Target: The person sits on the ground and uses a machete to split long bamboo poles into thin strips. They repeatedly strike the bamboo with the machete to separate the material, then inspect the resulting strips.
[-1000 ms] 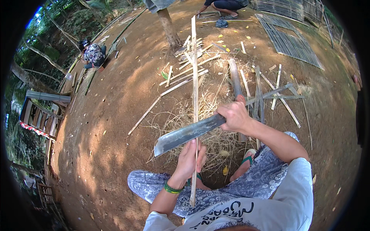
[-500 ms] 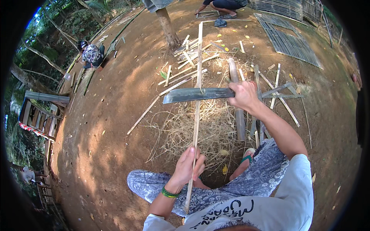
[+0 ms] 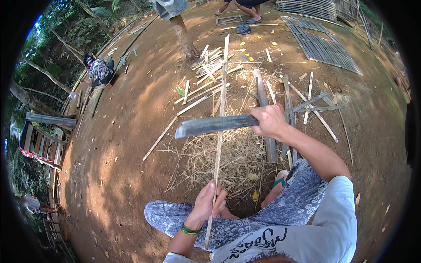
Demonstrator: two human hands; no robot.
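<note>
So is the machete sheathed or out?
Out: the machete, gripped in the right hand, shows its bare blade across the bamboo strip.

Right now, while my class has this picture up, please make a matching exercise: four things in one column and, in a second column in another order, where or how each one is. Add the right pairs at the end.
Things
1. machete
2. long pale bamboo strip
3. curly shavings
4. slatted bamboo panel

Where or how
A. in a loose, tangled heap on the ground in front of the person
B. gripped in the right hand
C. lying on the ground at the upper right of the picture
D. held in the left hand

Right pairs: 1-B, 2-D, 3-A, 4-C
</note>
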